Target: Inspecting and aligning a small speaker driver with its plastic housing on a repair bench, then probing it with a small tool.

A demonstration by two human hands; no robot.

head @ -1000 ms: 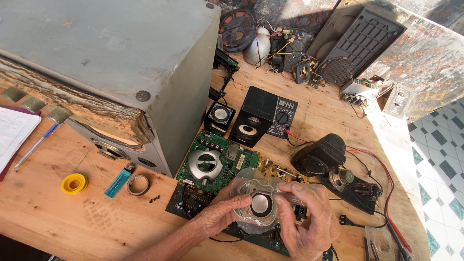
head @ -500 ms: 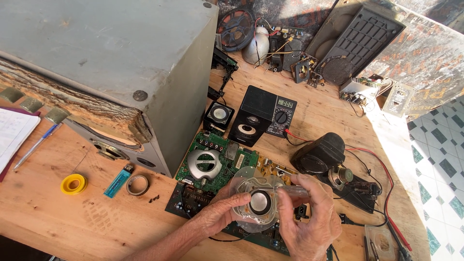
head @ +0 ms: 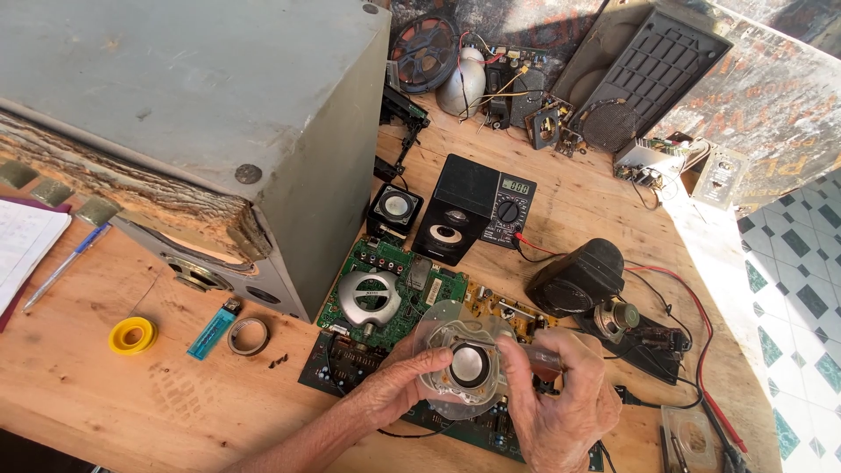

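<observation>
Both hands are holding a small round speaker [head: 470, 365] in a clear plastic frame just in front of the green circuit board [head: 392, 289], which is lying at the foot of the big grey cabinet [head: 201, 131]. The left hand [head: 392, 391] is curling its fingers around the frame's left edge, and the right hand [head: 561, 412] is pinching the right edge between thumb and fingers. Right of the board, a black multimeter [head: 510, 208] with a grey display and round dial is leaning beside a black speaker box [head: 455, 210], its red lead [head: 701, 324] trailing away along the wood. Left of the board, a blue lighter [head: 213, 328], a roll of tape [head: 248, 335] and a yellow tape roll [head: 133, 335] are sitting in a row. A white notebook [head: 26, 250] with a blue pen [head: 66, 267] is lying at the far left edge. The surface is a worn wooden table [head: 131, 412], sunlit, with bare wood showing left of the hands; a green and white tiled floor [head: 802, 263] is showing past its right edge.
</observation>
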